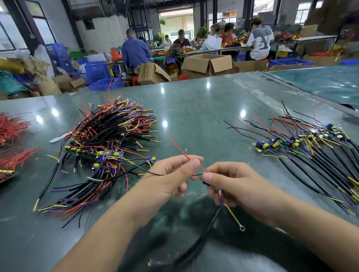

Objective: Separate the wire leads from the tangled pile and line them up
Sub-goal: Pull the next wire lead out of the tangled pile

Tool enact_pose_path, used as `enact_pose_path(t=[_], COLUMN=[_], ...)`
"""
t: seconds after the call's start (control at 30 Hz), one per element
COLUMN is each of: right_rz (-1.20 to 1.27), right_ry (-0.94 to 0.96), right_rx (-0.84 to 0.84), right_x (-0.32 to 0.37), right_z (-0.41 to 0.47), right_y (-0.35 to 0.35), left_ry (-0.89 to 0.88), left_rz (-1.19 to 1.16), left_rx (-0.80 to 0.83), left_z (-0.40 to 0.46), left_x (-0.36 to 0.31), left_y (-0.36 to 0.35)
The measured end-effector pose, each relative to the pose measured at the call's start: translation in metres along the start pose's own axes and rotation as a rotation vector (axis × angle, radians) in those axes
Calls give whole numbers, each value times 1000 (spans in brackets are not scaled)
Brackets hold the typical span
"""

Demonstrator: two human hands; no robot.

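No readable text, label, brand or number anywhere. Dark rows of print on the side of a cardboard box (149, 72) beyond the far edge of the tabletop (204, 106), too blurred to make out. A large pale graphic on the back of a white shirt (260, 42) at the distant benches, perhaps letters, not legible. A white slip (55, 139) by the left side of the tangled wire pile (111, 143), with no writing discernible.
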State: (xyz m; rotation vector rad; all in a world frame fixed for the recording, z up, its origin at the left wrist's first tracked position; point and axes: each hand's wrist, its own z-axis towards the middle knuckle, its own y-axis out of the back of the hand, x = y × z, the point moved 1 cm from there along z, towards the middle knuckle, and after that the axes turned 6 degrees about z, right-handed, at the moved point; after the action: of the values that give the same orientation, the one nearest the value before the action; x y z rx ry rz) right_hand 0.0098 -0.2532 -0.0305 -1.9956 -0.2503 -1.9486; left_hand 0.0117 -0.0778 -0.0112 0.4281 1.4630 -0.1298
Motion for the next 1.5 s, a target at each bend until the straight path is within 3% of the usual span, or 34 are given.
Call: enact_pose_path(t=[0.2,0.5,0.63,0.87,1.03,1.17,1.5], right_rz=[-104,-123,-145,-245,-369,-442,-524], right_ry=[17,34,105,189,215,249,251], right_rx=[59,171,126,48,29,20,-32], right_x=[1,0,0,-2,-5,-8,-9], right_z=[-2,-5,-2,-2,-4,-2,0], right_y=[0,3,4,3,3,0,1], left_ry=[-96,-85,-90,-61,-76,-100,-107], left_rz=[-8,40,46,-28,-150,-26,17], left_rx=[-157,-375,-408,-383,-227,-202,-209], left_z=[6,11,11,13,11,12,15], left_x=[5,10,12,17,17,19,17], left_y=[0,8,10,9,0,-7,-7])
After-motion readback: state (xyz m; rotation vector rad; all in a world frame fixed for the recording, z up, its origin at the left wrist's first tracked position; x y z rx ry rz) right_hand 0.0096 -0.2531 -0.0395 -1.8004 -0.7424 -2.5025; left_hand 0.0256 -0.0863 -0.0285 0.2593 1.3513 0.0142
